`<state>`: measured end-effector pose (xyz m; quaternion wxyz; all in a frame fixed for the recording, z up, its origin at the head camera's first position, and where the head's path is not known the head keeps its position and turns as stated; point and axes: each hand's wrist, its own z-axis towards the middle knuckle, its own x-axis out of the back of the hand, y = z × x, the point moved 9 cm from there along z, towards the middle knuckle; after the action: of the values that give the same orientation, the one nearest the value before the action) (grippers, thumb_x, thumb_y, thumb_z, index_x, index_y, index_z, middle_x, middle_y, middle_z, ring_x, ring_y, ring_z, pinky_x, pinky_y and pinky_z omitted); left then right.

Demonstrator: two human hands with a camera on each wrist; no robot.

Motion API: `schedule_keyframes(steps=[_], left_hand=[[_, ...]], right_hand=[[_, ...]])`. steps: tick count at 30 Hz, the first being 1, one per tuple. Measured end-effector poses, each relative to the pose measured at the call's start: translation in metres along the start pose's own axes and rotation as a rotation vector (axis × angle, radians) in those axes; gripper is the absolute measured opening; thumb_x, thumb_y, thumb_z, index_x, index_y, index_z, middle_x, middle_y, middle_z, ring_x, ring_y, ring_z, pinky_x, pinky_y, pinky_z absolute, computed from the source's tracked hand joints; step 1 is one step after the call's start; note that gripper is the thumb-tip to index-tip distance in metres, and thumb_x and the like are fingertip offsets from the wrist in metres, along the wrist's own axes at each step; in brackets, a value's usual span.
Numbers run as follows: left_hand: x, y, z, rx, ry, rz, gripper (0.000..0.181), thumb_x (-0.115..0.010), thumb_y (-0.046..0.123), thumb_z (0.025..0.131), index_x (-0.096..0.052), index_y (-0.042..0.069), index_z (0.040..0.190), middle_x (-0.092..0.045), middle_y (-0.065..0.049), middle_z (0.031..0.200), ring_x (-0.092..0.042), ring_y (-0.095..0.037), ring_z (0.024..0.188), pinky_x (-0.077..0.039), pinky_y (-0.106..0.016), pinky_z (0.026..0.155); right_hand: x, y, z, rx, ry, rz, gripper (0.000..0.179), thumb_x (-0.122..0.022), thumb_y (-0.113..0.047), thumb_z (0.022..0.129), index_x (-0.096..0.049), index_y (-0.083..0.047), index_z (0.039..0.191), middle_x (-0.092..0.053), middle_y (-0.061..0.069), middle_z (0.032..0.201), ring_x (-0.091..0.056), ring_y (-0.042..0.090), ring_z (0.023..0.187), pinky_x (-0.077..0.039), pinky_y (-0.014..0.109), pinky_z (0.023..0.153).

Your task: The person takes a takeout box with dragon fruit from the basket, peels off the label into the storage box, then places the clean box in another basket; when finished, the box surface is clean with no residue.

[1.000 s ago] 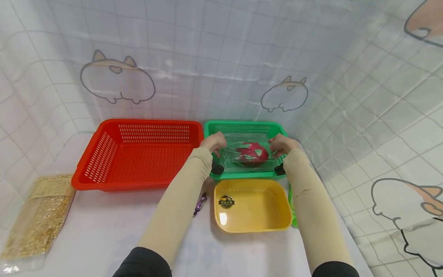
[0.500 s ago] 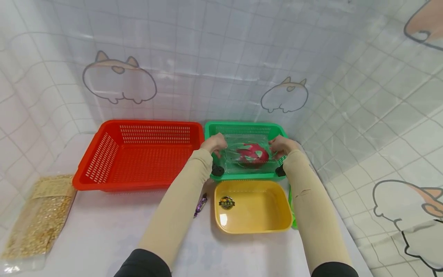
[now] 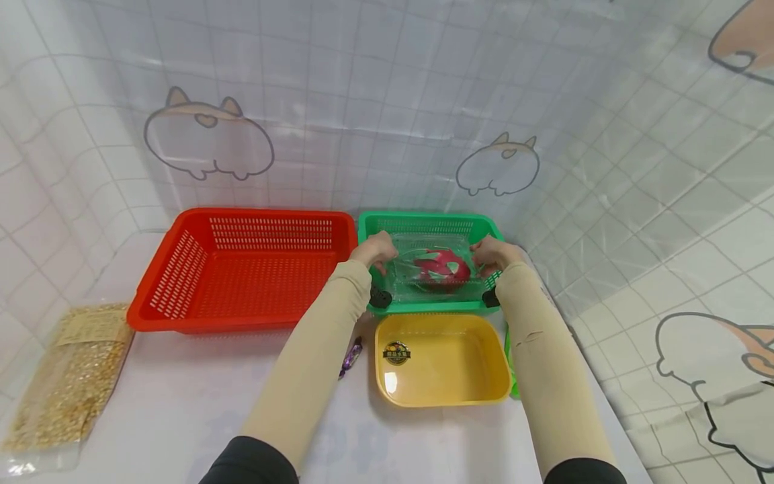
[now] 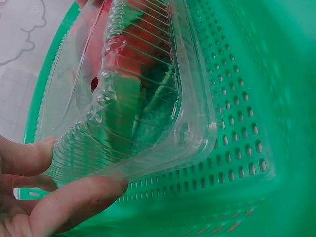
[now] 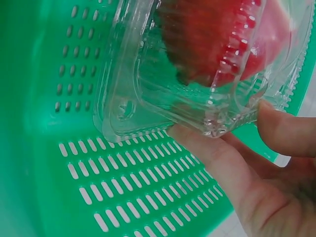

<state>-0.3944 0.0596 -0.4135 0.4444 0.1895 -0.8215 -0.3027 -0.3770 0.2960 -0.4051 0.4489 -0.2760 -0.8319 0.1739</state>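
Inside the green basket point(image 3: 423, 218) sits a clear plastic clamshell box point(image 3: 405, 272) with a red dragon fruit point(image 3: 444, 265) in it. My left hand point(image 3: 376, 251) grips the box's left end; in the left wrist view its thumb and fingers point(image 4: 79, 197) pinch the ribbed corner. At the opposite end my right hand point(image 3: 496, 254) holds the box, and the right wrist view shows its thumb above and fingers point(image 5: 207, 148) under the rim. The dragon fruit's green scales point(image 4: 126, 98) show through the plastic. The box's far edge is partly hidden by glare.
A red basket point(image 3: 260, 289) stands to the left of the green one. In front is a yellow basin point(image 3: 447, 363), with a purple-wrapped candy point(image 3: 351, 356) to its left and a green item point(image 3: 513, 383) to its right. A bag of grains point(image 3: 72, 376) lies far left.
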Motion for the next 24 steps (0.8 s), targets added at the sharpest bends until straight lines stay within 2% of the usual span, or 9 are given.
schedule_keyframes(steps=[4,11,16,21,24], left_hand=[[-0.0003,-0.0001,0.0056,0.01,-0.014,0.031,0.051,-0.042,0.016,0.107,-0.03,-0.008,0.151,-0.017,-0.025,0.163,-0.075,-0.025,0.08,-0.049,-0.03,0.086],[-0.0004,0.0017,-0.0001,-0.004,-0.001,0.052,0.048,-0.044,0.017,0.108,-0.037,-0.008,0.148,-0.02,-0.026,0.162,-0.073,-0.03,0.094,-0.047,-0.032,0.095],[-0.0015,0.0027,-0.0011,-0.001,0.002,0.048,0.052,-0.044,0.018,0.108,-0.031,-0.007,0.15,-0.019,-0.025,0.162,-0.073,-0.029,0.092,-0.044,-0.037,0.108],[-0.0003,0.0021,-0.001,0.001,0.02,0.061,0.053,-0.044,0.019,0.108,-0.029,-0.006,0.151,-0.027,-0.024,0.16,-0.074,-0.028,0.087,-0.048,-0.038,0.104],[-0.0005,-0.0002,0.0007,0.005,0.029,0.082,0.049,-0.044,0.02,0.108,-0.034,-0.004,0.149,-0.032,-0.022,0.158,-0.074,-0.026,0.084,-0.048,-0.038,0.104]], right_hand=[[0.0003,-0.0004,-0.001,0.001,-0.002,0.002,0.048,-0.038,0.0,0.103,-0.034,0.008,0.15,-0.019,0.018,0.164,-0.045,0.007,0.048,-0.051,0.043,0.095],[-0.0001,0.0021,0.0009,0.0,-0.004,-0.017,0.048,-0.038,-0.002,0.104,-0.033,0.006,0.151,-0.018,0.017,0.165,-0.049,0.008,0.051,-0.052,0.042,0.092],[-0.0012,0.0035,-0.0003,-0.013,-0.014,-0.008,0.051,-0.037,-0.005,0.106,-0.026,0.004,0.155,-0.015,0.016,0.166,-0.046,0.006,0.047,-0.05,0.042,0.096],[-0.0017,0.0025,-0.0012,-0.002,-0.021,0.032,0.052,-0.036,-0.004,0.105,-0.024,0.004,0.155,-0.012,0.014,0.167,-0.04,0.007,0.046,-0.052,0.041,0.091],[-0.0026,0.0006,-0.0012,0.009,-0.014,0.037,0.053,-0.035,0.0,0.103,-0.025,0.004,0.155,-0.012,0.014,0.167,-0.037,0.008,0.047,-0.052,0.04,0.085]])
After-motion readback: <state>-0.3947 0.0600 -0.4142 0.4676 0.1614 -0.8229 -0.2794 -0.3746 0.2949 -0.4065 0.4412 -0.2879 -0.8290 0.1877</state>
